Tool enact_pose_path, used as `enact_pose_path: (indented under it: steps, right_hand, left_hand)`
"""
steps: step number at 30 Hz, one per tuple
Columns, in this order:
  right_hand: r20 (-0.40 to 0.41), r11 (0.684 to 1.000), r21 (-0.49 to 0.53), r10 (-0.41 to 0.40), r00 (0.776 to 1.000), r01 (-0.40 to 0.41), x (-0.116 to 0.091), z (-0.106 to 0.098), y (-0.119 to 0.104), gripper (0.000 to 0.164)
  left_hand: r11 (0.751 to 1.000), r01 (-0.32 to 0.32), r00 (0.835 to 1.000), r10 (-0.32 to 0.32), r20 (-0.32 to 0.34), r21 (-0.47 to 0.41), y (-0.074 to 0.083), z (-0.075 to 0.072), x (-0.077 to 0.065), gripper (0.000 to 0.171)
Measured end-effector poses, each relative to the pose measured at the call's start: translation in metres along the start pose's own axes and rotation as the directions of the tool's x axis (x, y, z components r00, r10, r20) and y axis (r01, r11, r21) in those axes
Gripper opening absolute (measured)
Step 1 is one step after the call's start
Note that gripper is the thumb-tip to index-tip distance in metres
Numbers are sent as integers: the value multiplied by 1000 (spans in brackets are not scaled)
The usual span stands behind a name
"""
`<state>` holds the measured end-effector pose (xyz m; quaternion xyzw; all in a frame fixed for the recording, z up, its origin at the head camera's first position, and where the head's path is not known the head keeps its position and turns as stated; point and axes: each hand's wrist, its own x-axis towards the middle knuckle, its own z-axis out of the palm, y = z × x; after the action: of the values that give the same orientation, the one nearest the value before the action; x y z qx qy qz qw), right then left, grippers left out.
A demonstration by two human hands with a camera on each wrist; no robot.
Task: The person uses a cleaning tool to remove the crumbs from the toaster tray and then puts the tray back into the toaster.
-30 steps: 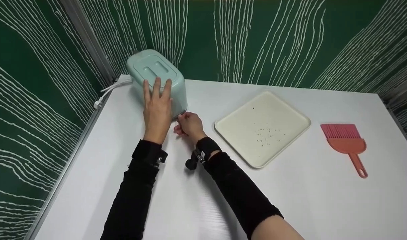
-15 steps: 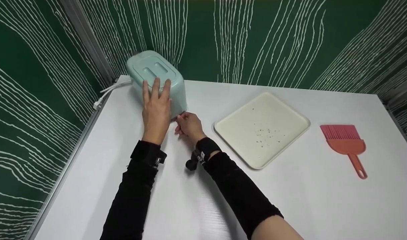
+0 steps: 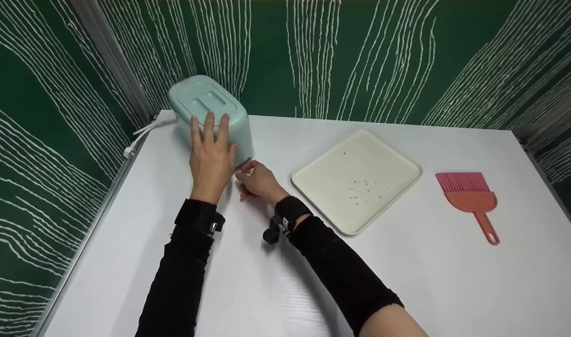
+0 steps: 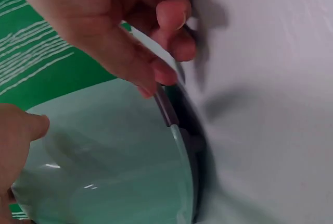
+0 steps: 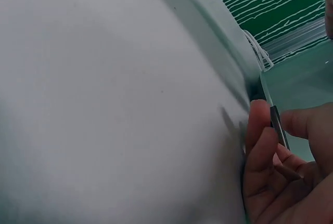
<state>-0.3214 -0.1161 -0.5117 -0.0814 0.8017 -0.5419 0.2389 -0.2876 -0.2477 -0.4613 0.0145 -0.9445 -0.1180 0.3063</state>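
A mint-green toaster [image 3: 242,135] stands upright at the back left of the white table, its top covered by a lid with two oblong recesses. My left hand [image 3: 213,159] lies against its near side, fingers stretched up onto the lid's edge. Low at the toaster's near end, my right hand [image 3: 261,181] pinches the dark edge strip of the crumb tray [image 5: 279,125] between thumb and fingers. The left wrist view shows that dark strip along the base, right under the right hand's fingertips. The rest of the crumb tray is hidden inside the toaster.
A cream tray [image 3: 322,175] with dark crumbs scattered on it lies right of the hands. Farther right is a red-orange brush [image 3: 472,200]. A white power cord [image 3: 154,124] with a plug hangs at the left table edge. Green walls stand behind.
The head view has shifted slightly, moving everything a little left in it. My right thumb and forefinger have bent further apart at the toaster's base. The left hand stays on the toaster.
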Motion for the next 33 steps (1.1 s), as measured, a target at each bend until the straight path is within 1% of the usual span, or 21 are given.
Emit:
enact_pose_path:
  steps: [2,5,8,12,16,20,24,27,30,33]
  right_hand:
    - [5,998,-65,-23,1000,23,0,0,0,26]
    - [24,985,-161,-56,998,59,0,-3,-1,30]
    - [34,967,-237,-85,996,91,-1,-11,-3,34]
    - [36,948,-297,-108,993,114,-2,-27,-6,38]
    - [14,926,-338,-174,985,168,-2,-44,-8,36]
    - [-21,916,-343,-231,973,210,-1,-57,-12,35]
    - [-35,904,-364,-255,966,226,0,-70,-17,36]
    - [-32,890,-392,-266,963,232,-1,-81,-19,38]
    - [-38,874,-416,-292,956,251,-2,-96,-18,42]
    - [-40,858,-432,-325,945,277,-4,-114,-13,47]
  left_hand:
    - [1000,-6,1000,6,-3,3,-4,4,0,66]
    - [1000,6,1000,-6,25,-15,-9,8,2,68]
    - [998,39,997,-36,71,-42,-11,10,7,67]
    - [993,92,989,-82,127,-77,-12,9,16,64]
    - [987,121,983,-104,150,-110,-15,9,23,62]
    - [983,136,979,-114,168,-126,-22,12,28,63]
    - [984,141,978,-122,172,-106,-30,18,32,65]
    - [987,134,978,-118,173,-83,-35,24,30,66]
    - [989,124,978,-108,180,-80,-37,27,30,66]
    - [989,130,974,-114,195,-70,-36,30,29,65]
